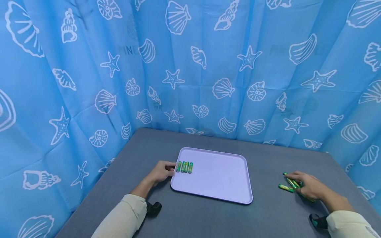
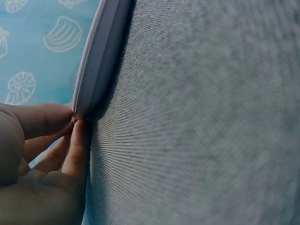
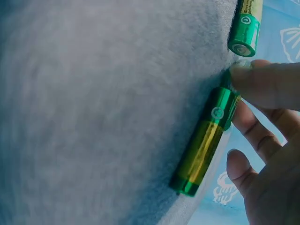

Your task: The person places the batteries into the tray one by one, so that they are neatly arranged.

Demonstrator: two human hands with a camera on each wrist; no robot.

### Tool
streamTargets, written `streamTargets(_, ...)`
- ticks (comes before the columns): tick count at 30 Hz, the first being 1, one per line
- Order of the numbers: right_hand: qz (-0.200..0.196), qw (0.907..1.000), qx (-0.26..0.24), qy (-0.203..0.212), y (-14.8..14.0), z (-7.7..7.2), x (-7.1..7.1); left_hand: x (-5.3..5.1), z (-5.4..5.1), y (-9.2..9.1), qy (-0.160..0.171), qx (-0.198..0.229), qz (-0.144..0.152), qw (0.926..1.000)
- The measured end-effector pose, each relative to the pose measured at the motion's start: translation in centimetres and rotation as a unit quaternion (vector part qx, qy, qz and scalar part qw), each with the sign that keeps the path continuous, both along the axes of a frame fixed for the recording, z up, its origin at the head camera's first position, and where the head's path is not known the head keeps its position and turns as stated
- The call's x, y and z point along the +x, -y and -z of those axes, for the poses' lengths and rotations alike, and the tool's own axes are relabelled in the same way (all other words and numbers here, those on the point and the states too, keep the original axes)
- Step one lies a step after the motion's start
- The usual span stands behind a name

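My left hand (image 1: 160,171) pinches the left rim of a pale lilac tray (image 1: 220,175); in the left wrist view the thumb and fingers (image 2: 77,140) meet at the tray's edge. Several green-and-gold batteries (image 1: 186,167) stand in a row, side by side, at the tray's left. My right hand (image 1: 309,186) is at a loose group of similar batteries (image 1: 286,188) on the table, right of the tray. Up close, its thumb and fingertips pinch at a mostly hidden battery (image 3: 226,80) behind a nearer battery (image 3: 204,145). Another battery (image 3: 246,28) lies beyond the thumb.
A grey cloth-covered table (image 1: 208,218) bears everything. Blue curtains (image 1: 202,72) with white shell and starfish prints hang behind it and at both sides. Black straps with small devices (image 1: 153,209) sit at both wrists, by the light sleeves.
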State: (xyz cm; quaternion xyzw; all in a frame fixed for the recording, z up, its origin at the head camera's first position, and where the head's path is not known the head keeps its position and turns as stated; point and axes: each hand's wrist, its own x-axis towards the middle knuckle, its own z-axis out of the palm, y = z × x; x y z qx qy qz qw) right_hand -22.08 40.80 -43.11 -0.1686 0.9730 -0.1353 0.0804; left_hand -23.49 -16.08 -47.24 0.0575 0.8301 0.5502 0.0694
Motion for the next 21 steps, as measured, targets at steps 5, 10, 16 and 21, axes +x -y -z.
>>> streamTargets(5, -0.001, 0.9999, -0.004, -0.012, 0.1, 0.1, 0.0, 0.0, 0.1, 0.1, -0.003, 0.002, 0.004, 1.0)
streamTargets(10, -0.003, 0.9994, -0.011, -0.032, 0.0, 0.3, 0.1, -0.1, 0.2, 0.2, -0.005, 0.001, 0.005, 1.0)
streamTargets(16, 0.036, 0.9967, -0.037, -0.063, 0.0, 0.1, 0.5, -0.1, 0.1, 0.1, -0.009, 0.002, 0.007, 0.9999)
streamTargets(21, 0.07, 0.9924, -0.065, -0.078, 0.1, -0.3, 1.0, 0.0, 0.1, 0.0, -0.011, 0.0, 0.003, 0.9999)
